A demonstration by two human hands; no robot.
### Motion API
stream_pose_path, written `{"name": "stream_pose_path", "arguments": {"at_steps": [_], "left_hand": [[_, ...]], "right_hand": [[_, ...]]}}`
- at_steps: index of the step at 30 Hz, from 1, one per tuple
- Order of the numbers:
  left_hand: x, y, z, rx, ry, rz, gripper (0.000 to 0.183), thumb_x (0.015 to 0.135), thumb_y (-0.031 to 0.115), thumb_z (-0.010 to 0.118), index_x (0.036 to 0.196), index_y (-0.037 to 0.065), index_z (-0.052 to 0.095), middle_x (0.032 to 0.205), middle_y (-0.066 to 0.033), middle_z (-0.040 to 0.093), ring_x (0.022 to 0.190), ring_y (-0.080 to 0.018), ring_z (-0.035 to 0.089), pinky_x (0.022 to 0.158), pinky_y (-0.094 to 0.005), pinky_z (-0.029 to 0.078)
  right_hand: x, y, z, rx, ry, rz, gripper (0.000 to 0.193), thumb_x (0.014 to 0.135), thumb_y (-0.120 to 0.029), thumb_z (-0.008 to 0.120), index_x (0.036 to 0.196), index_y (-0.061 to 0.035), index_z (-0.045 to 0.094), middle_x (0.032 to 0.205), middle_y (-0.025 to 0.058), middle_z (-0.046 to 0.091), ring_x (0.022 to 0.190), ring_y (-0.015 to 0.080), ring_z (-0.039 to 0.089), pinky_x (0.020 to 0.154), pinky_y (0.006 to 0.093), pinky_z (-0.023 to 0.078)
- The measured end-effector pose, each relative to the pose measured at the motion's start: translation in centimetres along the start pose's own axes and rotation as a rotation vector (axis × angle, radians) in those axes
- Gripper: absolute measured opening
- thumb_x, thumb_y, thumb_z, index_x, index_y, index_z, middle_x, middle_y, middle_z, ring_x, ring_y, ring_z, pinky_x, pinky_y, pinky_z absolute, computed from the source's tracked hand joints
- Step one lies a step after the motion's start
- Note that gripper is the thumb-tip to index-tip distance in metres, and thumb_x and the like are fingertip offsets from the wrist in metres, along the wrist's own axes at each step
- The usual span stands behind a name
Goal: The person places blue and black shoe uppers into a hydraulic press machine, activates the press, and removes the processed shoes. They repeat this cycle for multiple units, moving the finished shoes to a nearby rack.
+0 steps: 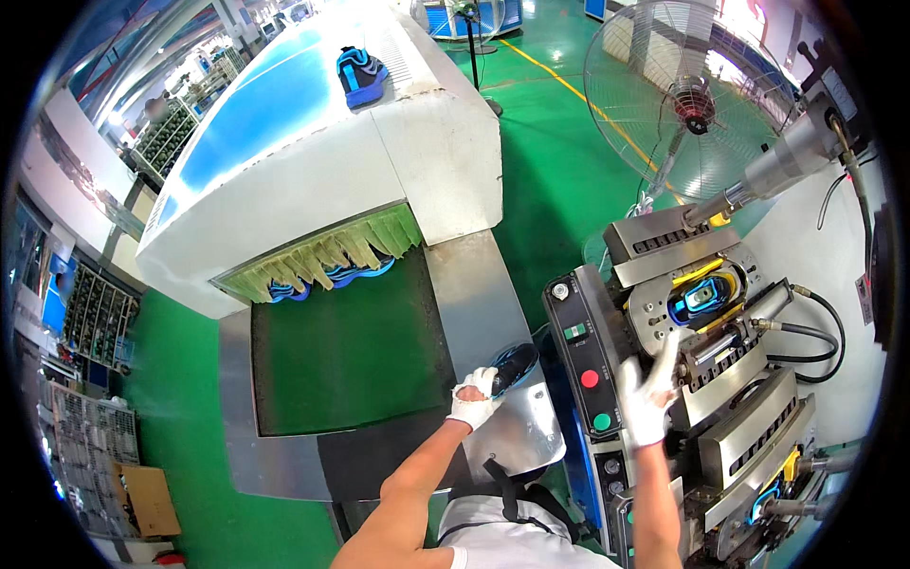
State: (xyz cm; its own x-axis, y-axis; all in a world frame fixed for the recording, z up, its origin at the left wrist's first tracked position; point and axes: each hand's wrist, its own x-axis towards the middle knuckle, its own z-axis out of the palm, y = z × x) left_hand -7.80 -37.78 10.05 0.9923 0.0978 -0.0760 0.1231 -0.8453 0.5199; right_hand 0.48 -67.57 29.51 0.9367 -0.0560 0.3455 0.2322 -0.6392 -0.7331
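My left hand (476,396), in a white glove, is closed on a dark shoe (515,368) above the metal ledge beside the conveyor. My right hand (648,391), gloved in white too, is raised by the press's button panel, its fingers apart and nothing in them. Just beyond those fingers a blue-and-black shoe (700,300) sits in the upper station of the metal press (654,327). Another blue shoe part (761,504) shows in the lower station, mostly hidden by the machinery.
A white tunnel machine (313,185) with a fringed curtain (332,248) spans a green conveyor belt (351,351); blue shoes (365,272) peek out under the fringe. On its top stands a blue-purple shoe (362,78). A large fan (694,104) stands behind the press; a cardboard box (152,501) lies left.
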Motion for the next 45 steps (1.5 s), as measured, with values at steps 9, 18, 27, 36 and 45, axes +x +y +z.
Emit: {"name": "stream_pose_path", "arguments": {"at_steps": [9, 18, 27, 36, 45], "left_hand": [[0.6, -1.9, -0.6, -0.255, -0.181, 0.037, 0.089, 0.083, 0.049, 0.079, 0.155, 0.012, 0.041, 0.156, -0.0193, 0.045, 0.144, -0.0407, 0.046, 0.115, -0.0576, 0.039], [0.1, -30.5, -8.4, -0.261, 0.152, -0.566, 0.069, 0.094, 0.036, 0.068, 0.152, 0.004, 0.048, 0.151, -0.0227, 0.054, 0.144, -0.0378, 0.049, 0.117, -0.0475, 0.042], [7.6, -56.9, -27.8, 0.109, 0.615, -0.627, 0.084, 0.09, 0.035, 0.075, 0.16, 0.009, 0.035, 0.163, -0.0221, 0.038, 0.143, -0.045, 0.047, 0.113, -0.0537, 0.045], [9.5, -67.5, -27.8, 0.463, 0.65, -0.323, 0.051, 0.107, 0.047, 0.051, 0.133, 0.006, 0.065, 0.133, -0.0247, 0.067, 0.125, -0.0444, 0.061, 0.106, -0.0514, 0.048], [2.0, -54.4, -23.6, -0.024, 0.67, -0.376, 0.038, 0.108, 0.035, 0.05, 0.113, 0.004, 0.072, 0.11, -0.0212, 0.074, 0.102, -0.0434, 0.07, 0.089, -0.048, 0.055]], "right_hand": [[-12.1, 11.0, 7.6, -1.105, -0.583, -0.005, 0.093, 0.091, -0.046, 0.058, 0.162, 0.0069, 0.029, 0.17, 0.0301, 0.024, 0.159, 0.0474, 0.018, 0.13, 0.0557, 0.009], [-23.4, 5.8, 3.1, -0.693, -0.426, 0.336, 0.077, 0.093, -0.03, 0.07, 0.158, -0.002, 0.04, 0.157, 0.0164, 0.053, 0.145, 0.0283, 0.05, 0.122, 0.0495, 0.031], [-39.2, 6.8, -3.6, -0.887, -0.789, 1.06, 0.074, 0.083, -0.037, 0.079, 0.143, 0.0014, 0.058, 0.132, 0.0219, 0.068, 0.123, 0.0335, 0.065, 0.105, 0.0415, 0.051], [-38.6, 6.5, -2.3, -0.632, -0.697, 1.271, 0.062, 0.086, -0.029, 0.08, 0.134, 0.0058, 0.065, 0.125, 0.0201, 0.072, 0.107, 0.0258, 0.07, 0.088, 0.0385, 0.057], [-29.1, 2.5, 5.6, -0.676, -0.864, 0.926, 0.074, 0.09, -0.047, 0.073, 0.146, -0.0004, 0.058, 0.141, 0.0229, 0.065, 0.129, 0.0381, 0.063, 0.109, 0.0415, 0.049]]}}
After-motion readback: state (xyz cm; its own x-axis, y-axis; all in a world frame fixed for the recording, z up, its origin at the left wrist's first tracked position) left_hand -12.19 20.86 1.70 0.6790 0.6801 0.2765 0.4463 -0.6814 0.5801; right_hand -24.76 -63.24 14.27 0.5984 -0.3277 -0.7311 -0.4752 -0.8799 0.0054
